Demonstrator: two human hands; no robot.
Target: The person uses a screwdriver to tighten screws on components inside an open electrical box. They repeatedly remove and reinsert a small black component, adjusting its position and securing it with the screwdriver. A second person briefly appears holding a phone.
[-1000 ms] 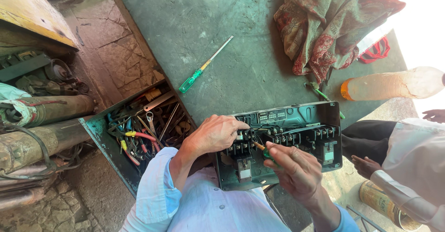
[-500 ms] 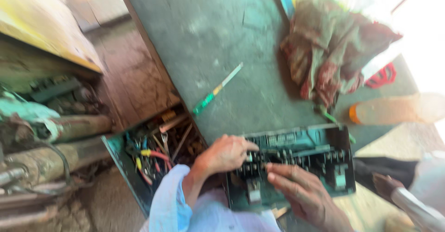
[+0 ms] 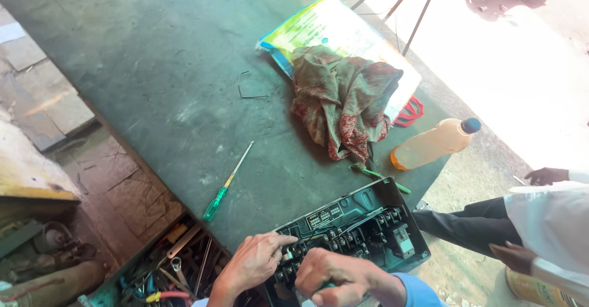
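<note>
Currently my left hand (image 3: 254, 261) pins the black terminal box (image 3: 362, 224) steady at lower centre; my right hand (image 3: 343, 276) grips a green-handled tool (image 3: 327, 285).

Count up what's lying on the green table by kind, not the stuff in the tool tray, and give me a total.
Screwdrivers: 2, one with a green handle lying alone, one by the cloth
Electrical unit, dark housing with terminals: 1
Bottle, orange: 1
Crumpled cloth: 1
Printed sack under the cloth: 1
Total: 6
</note>
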